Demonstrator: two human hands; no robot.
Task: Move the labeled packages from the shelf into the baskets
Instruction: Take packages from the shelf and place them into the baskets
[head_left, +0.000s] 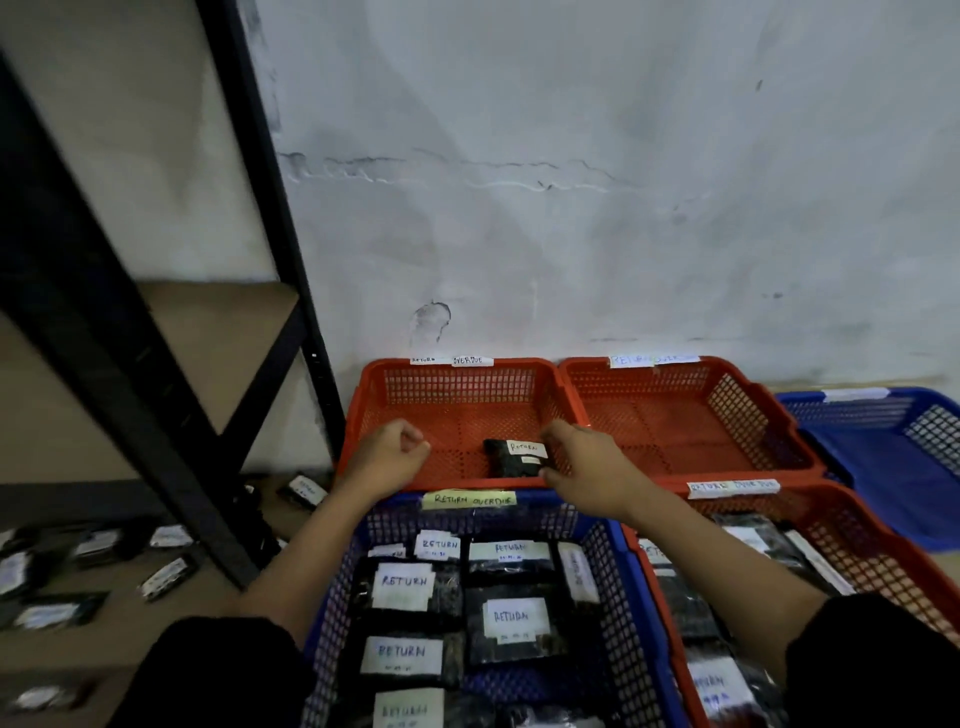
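The fingertips of the right hand (582, 462) are being hidden by its own back where it is reaching just beside a black package (514, 457) lying in the far-left red basket (363, 415), so whether that package is being pinched or merely touched cannot be told, while the left hand (389, 452) is being held curled into a loose fist with nothing gripped over the same basket's near rim. "RETURN" is being shown on the package's white label and on the packages filling the near blue basket (631, 623), whose yellow tag is reading "RETURN OVERDUE". Further packages (166, 574) on the shelf (130, 613) at the left are being blurred beyond reading.
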